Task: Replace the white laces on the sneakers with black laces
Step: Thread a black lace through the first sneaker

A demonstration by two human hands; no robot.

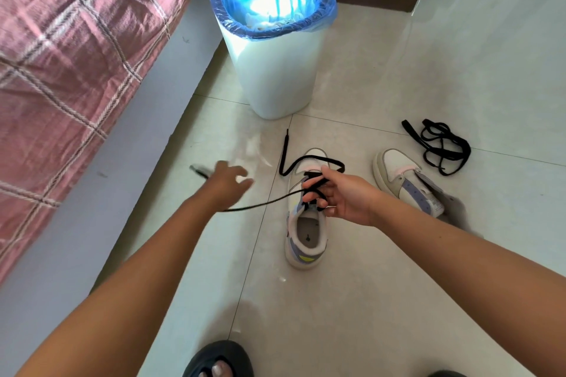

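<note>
White bin w/ blue liner behind sneaker; spare black lace beside.

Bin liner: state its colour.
Blue, translucent plastic; the bin liner is folded over the white bin's rim. Head view, the only one.

Near sneaker: showing off-white and cream panels, lavender-blue side, a yellow patch at the heel, pale pink trim, grey lining. Black lace running across it. Second sneaker: wearing the same cream, white, pink and lavender-blue. Spare black lace lying dark against the floor, which is showing glossy pale beige tiles with thin grey joints. Bin: white, blue translucent liner glowing. Bedcover: showing dusty pink, crossed by white-and-brown check lines. Slipper showing black.
</note>
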